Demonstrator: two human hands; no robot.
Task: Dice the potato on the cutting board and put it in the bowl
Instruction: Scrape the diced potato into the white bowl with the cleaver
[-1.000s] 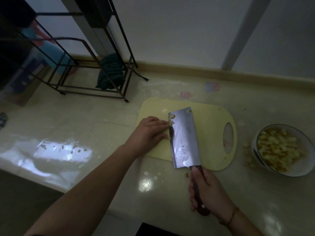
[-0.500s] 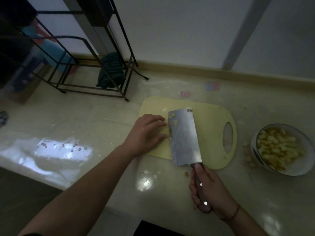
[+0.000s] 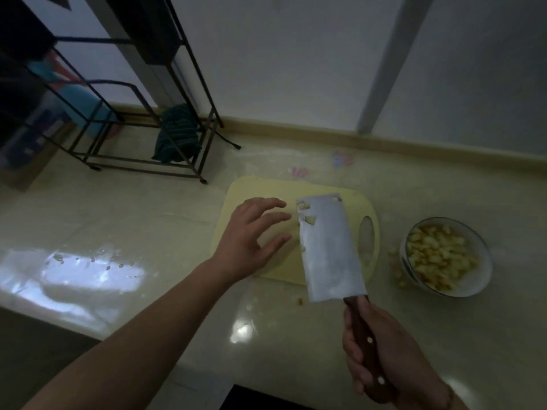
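A pale yellow cutting board [image 3: 260, 187] lies on the counter. My right hand [image 3: 381, 359] grips the wooden handle of a wide cleaver [image 3: 328, 247], whose blade lies flat-side up over the board's right half. A few potato bits [image 3: 307, 217] stick to the blade near its far end. My left hand [image 3: 248, 238] hovers over the board's left half, fingers spread and reaching toward the blade, holding nothing. A white bowl [image 3: 479, 279] full of diced potato [image 3: 438, 255] stands to the right of the board.
Spilled potato pieces [image 3: 396, 264] lie on the counter between board and bowl, and one crumb [image 3: 300, 301] sits near the board's front edge. A black wire rack [image 3: 142, 119] with a dark green cloth [image 3: 177, 134] stands at the back left. The counter's front edge runs close below my arms.
My left hand has lifted off the blade's edge and spread its fingers. The cleaver has risen and drawn back slightly toward me, with a few potato bits still stuck on it.
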